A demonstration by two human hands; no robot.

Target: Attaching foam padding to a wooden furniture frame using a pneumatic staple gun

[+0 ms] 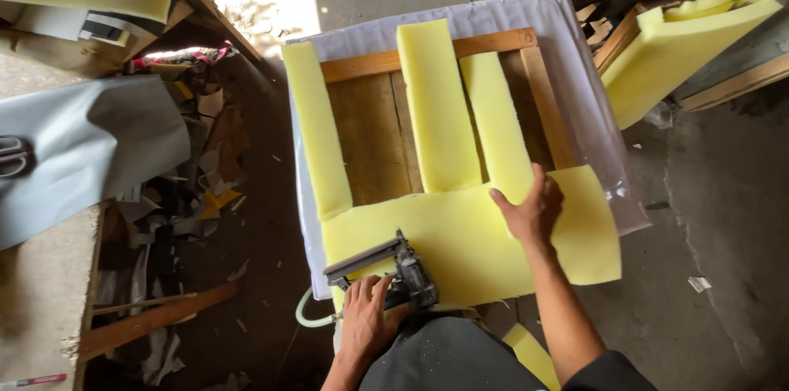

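The left hand (367, 317) has its fingers curled around a staple gun (386, 269), which rests on the near edge of the wide yellow foam sheet (460, 235). The right hand (532, 210) lies flat with fingers pressed together, likely to stop the foam from sliding on the wooden frame (493, 43).

Three foam strips (440, 103) lie side by side across wooden frame (538, 87), foam sheet (460, 235) nearest, staple gun (390, 268) on its left edge, cloth (575, 54) beneath all.
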